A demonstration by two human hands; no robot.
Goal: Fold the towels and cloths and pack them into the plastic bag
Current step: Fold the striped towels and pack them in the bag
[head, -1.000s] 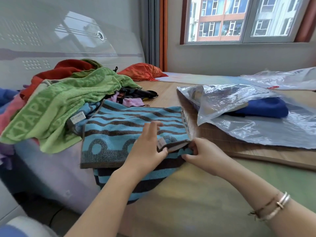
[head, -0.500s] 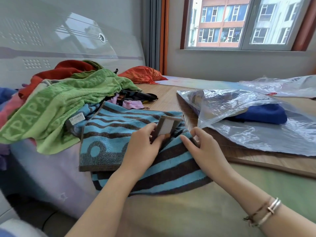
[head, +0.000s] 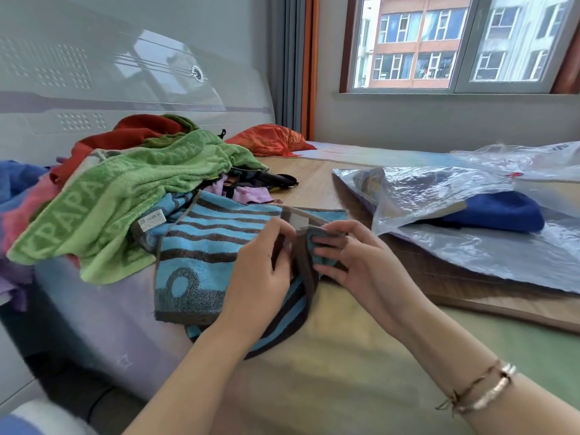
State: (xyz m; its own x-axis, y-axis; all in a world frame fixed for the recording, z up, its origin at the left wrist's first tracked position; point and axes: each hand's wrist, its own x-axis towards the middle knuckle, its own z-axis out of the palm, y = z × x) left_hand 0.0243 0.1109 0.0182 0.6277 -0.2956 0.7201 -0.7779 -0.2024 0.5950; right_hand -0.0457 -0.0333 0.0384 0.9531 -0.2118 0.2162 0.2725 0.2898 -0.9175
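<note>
I am pinching the striped towel's (head: 201, 265) brown edge in my left hand (head: 263, 271) and right hand (head: 351, 262), aligning corners before folding toward twelve o'clock.

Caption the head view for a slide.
Both hands, left hand and right hand, grip the blue-and-brown striped towel beside the clear plastic bag.

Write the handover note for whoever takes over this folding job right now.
Left hand and right hand each pinch the blue striped towel at its near right corner, mid-fold.
Plastic bag lies to the right on the mat, a dark blue towel partly under its flap.
Done: that one, it seems.
Left: finish this fold, bag it, then the pile on the left, green towel on top.
</note>
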